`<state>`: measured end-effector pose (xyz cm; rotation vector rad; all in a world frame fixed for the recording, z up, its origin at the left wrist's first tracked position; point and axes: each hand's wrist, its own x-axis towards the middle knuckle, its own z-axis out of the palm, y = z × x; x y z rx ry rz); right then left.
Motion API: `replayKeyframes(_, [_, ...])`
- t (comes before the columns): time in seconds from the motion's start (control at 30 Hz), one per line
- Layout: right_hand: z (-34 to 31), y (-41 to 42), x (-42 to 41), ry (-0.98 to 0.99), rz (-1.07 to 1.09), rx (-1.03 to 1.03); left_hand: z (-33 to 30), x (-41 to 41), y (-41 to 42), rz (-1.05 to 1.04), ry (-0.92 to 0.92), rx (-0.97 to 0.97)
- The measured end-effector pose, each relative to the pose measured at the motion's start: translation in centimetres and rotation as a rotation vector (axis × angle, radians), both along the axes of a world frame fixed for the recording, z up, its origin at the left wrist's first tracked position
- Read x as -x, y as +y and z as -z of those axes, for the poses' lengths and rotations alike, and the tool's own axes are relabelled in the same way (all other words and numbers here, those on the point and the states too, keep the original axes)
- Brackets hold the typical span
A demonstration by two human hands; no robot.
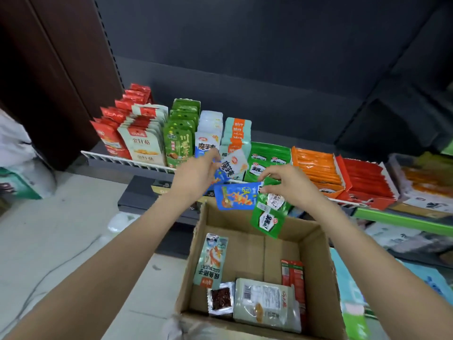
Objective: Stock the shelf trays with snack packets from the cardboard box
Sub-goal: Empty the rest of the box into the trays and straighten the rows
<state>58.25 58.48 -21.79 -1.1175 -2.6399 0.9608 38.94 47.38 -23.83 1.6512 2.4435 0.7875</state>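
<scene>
Reaching over the cardboard box (247, 246), we grip a white-and-blue packet (232, 165) in our left hand (196, 175) at the shelf trays (127, 161). Our right hand (286, 185) pinches a blue packet (235, 196) and green packets (267, 217) above the box, where a few more packets (264, 303) lie.

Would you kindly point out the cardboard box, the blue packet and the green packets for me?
cardboard box (316, 244): head view, bare inner right wall.
blue packet (235, 196): head view, middle of its printed face.
green packets (266, 220): head view, lower packet's front.
</scene>
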Motion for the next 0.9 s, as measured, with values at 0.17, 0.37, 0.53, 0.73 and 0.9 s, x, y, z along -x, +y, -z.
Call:
replayKeyframes(0.17, [-0.9,-0.8,4.7,0.108,0.062,-0.172,-0.5,0.6,1.0,0.192,-0.334,0.087])
replayKeyframes(0.37, [-0.4,-1.2,7.4,0.273,0.218,-0.23,0.4,5.1,1.4,0.234,-0.403,0.138])
replayKeyframes(0.53, [0.5,-0.3,7.7,0.297,0.359,-0.291,1.1,8.3,1.9,0.104,-0.521,0.1])
replayKeyframes(0.73, [1.7,1.0,7.5,0.336,0.558,-0.063,1.8,9.9,2.7,0.139,-0.726,0.016])
replayKeyframes(0.9, [1.9,1.8,6.5,0.419,0.647,0.159,1.6,8.1,4.6,0.132,-0.803,-0.079])
